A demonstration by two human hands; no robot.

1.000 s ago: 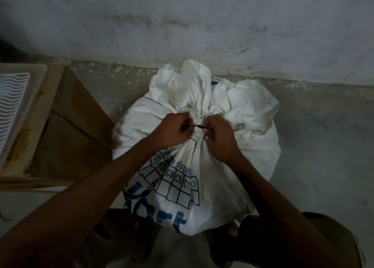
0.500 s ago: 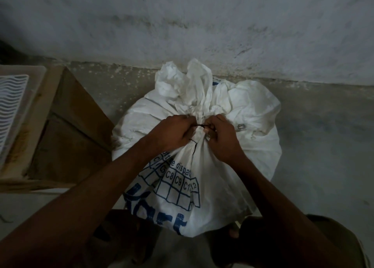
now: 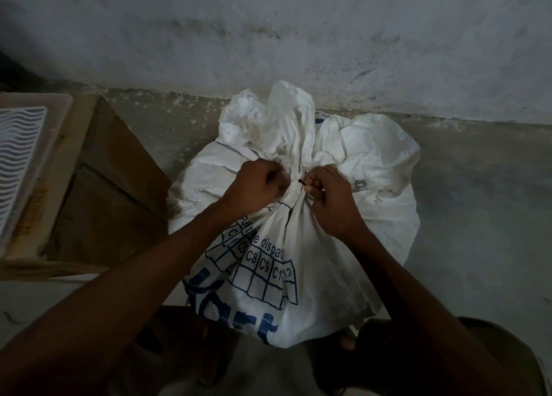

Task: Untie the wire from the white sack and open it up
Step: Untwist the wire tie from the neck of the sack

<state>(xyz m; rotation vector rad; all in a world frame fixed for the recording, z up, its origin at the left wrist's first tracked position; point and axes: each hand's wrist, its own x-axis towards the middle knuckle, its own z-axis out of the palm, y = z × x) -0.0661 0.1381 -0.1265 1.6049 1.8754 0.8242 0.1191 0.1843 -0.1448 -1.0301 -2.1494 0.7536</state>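
Note:
A full white sack (image 3: 367, 168) with blue print stands on the floor against the wall. Its gathered neck (image 3: 286, 126) bunches up above my hands. A thin dark wire (image 3: 301, 182) shows as a short end at the neck, between my hands. My left hand (image 3: 257, 188) is closed on the sack's neck just left of the wire. My right hand (image 3: 330, 198) pinches the wire's end with thumb and fingers. The rest of the wire is hidden by cloth and fingers.
A wooden table or crate (image 3: 98, 192) stands close on the left, with a white ribbed tray (image 3: 18, 153) on top. The grey wall (image 3: 298, 37) is right behind the sack. Bare concrete floor (image 3: 484, 216) lies to the right. My feet are under the sack's near edge.
The wire stretched between both hands a second ago; now only a short end shows at my right fingers, and my hands sit slightly further apart. The sack's neck has shifted a little.

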